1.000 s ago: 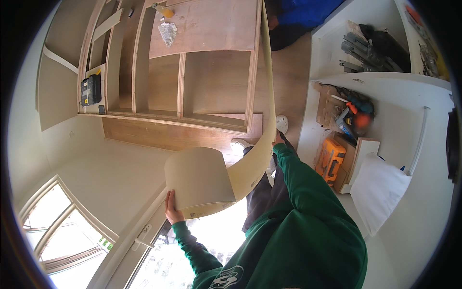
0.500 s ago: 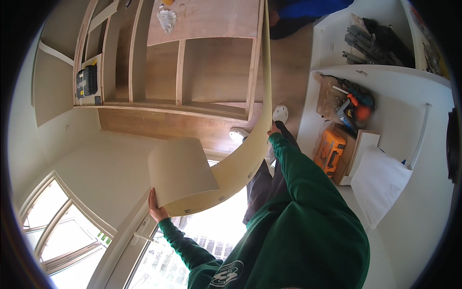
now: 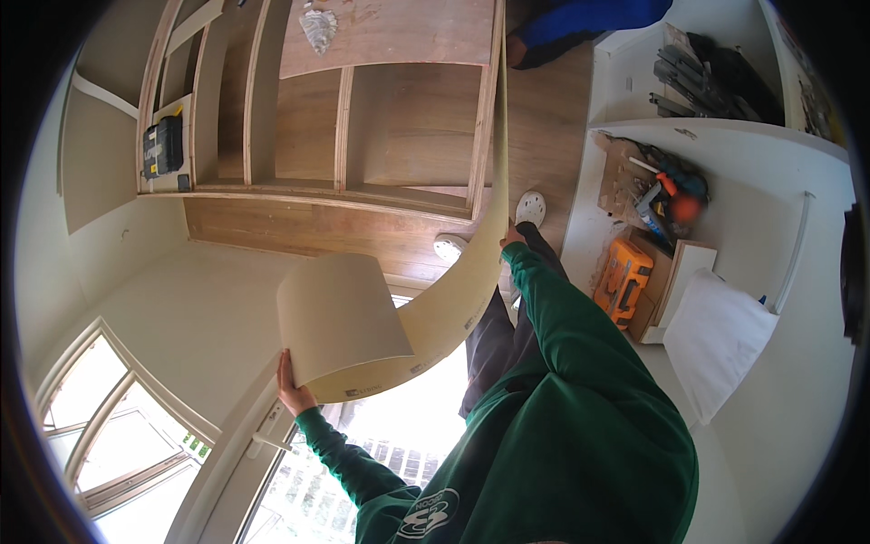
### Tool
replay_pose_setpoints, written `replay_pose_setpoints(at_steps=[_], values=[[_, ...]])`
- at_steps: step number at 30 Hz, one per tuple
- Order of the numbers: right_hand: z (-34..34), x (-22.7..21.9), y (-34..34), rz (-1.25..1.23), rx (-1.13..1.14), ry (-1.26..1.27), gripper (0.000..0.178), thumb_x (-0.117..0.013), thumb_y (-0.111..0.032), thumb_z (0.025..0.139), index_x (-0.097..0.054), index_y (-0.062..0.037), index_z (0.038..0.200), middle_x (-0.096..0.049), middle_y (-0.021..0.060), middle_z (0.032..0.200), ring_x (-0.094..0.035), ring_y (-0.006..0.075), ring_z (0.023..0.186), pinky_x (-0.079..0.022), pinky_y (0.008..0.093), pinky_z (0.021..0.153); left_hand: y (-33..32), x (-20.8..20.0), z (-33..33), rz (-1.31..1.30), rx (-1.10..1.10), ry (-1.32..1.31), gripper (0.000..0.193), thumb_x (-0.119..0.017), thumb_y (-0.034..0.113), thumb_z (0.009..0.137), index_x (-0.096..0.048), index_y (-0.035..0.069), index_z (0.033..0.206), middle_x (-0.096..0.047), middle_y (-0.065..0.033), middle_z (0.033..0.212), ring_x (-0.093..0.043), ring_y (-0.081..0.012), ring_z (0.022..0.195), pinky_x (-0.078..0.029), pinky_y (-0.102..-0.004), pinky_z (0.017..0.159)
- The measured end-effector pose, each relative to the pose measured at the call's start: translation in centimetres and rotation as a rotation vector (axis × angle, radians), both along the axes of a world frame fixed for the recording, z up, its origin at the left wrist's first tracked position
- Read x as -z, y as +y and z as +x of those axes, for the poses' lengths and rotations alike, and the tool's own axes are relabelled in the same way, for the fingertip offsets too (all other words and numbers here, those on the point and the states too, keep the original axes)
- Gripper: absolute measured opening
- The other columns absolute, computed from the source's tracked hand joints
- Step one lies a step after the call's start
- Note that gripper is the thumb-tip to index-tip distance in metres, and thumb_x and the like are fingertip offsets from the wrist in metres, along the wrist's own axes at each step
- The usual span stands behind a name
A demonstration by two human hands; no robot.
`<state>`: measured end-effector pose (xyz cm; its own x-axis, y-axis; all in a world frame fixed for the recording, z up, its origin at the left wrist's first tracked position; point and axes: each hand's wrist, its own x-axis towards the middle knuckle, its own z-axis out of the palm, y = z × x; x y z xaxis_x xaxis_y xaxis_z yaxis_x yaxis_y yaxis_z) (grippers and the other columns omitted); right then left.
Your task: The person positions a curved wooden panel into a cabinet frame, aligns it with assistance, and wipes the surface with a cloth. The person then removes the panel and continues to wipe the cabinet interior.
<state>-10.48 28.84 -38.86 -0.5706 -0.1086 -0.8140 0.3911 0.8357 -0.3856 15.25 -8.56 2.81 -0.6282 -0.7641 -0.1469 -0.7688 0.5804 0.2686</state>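
Observation:
A long cream flexible sheet [image 3: 458, 322] runs along the right side of a wooden frame [image 3: 408, 207] and bends round toward me, ending in a wide curl [image 3: 343, 313]. At the curl's left edge, my left hand [image 3: 294, 388] holds it, fingers up along the outside and thumb out of sight. My right hand [image 3: 513, 238] grips the edge of the strip close to the frame's near right corner, its fingers partly hidden. Farther off, beside the strip, another person's hand [image 3: 517, 51] shows below a blue sleeve [image 3: 589, 25].
A pinkish board [image 3: 390, 41] lies on the frame with a crumpled whitish piece [image 3: 319, 30]. A black case [image 3: 163, 147] sits at the frame's left. To the right, white shelving [image 3: 725, 136] holds tools and an orange case [image 3: 623, 283]. A window [image 3: 127, 417] is at lower left.
The view has shifted slightly. The curl has tipped a little, and both my hands keep their hold on the sheet. More of the other person's blue sleeve shows.

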Motion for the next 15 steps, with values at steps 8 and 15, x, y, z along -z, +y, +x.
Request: replay_pose_setpoints(at_steps=[8,15], values=[[0.3,0.4,-0.4,0.037,-0.026,-0.023,0.086,-0.061,-0.008,0.076,-0.017,-0.0323,0.146,-0.063,0.0269,0.104,-0.062,0.0423,0.097,-0.05,0.05,0.082,0.3,0.3,0.4,0.032,-0.018,0.013,0.042,-0.052,0.001,0.083,-0.06,0.009,0.124,-0.06,-0.0141,0.124,-0.059,-0.0297,0.113,-0.047,-0.0369,0.095],[0.4,0.8,-1.1,-0.009,-0.044,0.004,0.086,-0.064,-0.009,0.072,-0.022,-0.0249,0.145,-0.062,0.0264,0.107,-0.061,0.0426,0.099,-0.051,0.0476,0.085,0.4,0.4,0.9,0.031,-0.031,0.006,0.041,-0.054,0.002,0.084,-0.06,0.009,0.123,-0.06,-0.0146,0.124,-0.059,-0.0304,0.113,-0.047,-0.0372,0.095]])
